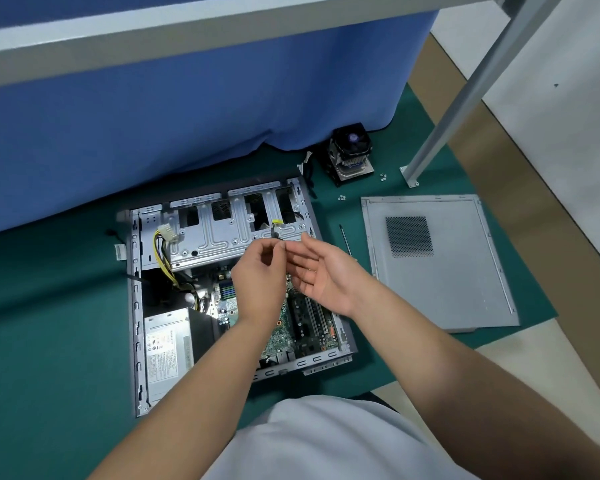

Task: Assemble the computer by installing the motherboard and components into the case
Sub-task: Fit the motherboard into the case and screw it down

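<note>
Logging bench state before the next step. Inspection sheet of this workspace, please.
Surface: green mat on the floor.
Job's things: open case lying flat, motherboard and power supply inside; cooler fan out on the mat.
Clutter: side panel, screwdriver, loose screws.
Grippers: left hand pinches a thin black cable; right hand open, empty.
Cables: yellow-black bundle by the drive cage.
Surroundings: blue cloth, metal leg.

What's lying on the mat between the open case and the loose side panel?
In the head view, a screwdriver lies on the green mat between the case and the side panel, apart from both. Small screws sit farther back.
</note>
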`<state>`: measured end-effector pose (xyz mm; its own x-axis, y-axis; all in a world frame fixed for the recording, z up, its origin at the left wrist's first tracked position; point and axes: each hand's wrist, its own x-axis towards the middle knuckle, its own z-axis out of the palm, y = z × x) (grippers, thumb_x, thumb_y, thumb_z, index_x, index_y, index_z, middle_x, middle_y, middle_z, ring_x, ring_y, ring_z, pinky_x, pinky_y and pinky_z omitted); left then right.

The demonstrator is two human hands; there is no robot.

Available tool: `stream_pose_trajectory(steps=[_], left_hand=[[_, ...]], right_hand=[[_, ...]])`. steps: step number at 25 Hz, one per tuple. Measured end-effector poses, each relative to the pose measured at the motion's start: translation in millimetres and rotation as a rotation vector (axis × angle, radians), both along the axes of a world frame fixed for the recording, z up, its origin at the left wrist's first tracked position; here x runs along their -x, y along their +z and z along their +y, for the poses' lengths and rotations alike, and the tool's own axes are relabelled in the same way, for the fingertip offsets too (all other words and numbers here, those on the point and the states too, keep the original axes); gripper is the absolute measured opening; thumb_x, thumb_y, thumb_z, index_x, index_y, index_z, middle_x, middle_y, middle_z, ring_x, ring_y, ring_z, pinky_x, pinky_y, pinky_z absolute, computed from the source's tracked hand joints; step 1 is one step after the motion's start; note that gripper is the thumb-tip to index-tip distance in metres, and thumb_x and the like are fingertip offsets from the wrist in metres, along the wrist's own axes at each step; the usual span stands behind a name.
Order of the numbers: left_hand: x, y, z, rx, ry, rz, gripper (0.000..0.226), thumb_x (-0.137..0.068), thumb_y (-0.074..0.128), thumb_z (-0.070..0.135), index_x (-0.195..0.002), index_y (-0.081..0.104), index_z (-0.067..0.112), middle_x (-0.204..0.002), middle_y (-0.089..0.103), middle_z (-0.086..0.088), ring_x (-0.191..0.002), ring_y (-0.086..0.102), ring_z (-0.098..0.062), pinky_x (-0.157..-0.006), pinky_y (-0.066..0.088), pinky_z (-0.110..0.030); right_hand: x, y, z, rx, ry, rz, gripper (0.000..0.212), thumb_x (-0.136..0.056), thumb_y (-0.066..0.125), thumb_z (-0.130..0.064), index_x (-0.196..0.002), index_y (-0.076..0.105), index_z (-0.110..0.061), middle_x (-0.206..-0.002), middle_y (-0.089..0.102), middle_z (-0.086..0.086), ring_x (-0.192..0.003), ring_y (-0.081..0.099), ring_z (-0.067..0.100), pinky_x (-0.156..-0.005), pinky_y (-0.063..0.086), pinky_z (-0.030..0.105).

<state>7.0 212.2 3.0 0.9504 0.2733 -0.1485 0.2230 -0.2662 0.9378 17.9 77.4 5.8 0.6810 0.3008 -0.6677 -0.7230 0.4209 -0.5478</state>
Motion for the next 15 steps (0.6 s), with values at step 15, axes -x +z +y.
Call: stream_pose_trajectory(steps=[15], left_hand=[[-11.0, -22.7, -7.5, 0.195, 0.026, 0.287, 0.015, -0.094, 0.063, 0.010, -0.090, 0.074, 0.020, -0.084, 0.076, 0.001, -0.086, 0.073, -0.023, -0.085, 0.060, -0.039]], right_hand=[[-20.4, -104.9, -92.4, 1.360, 0.652, 0.046, 0.043, -0.097, 0.064, -0.027, -0.132, 0.052, -0.006, -0.132, 0.052, 0.015, -0.115, 0.059, 0.034, -0.081, 0.054, 0.034]])
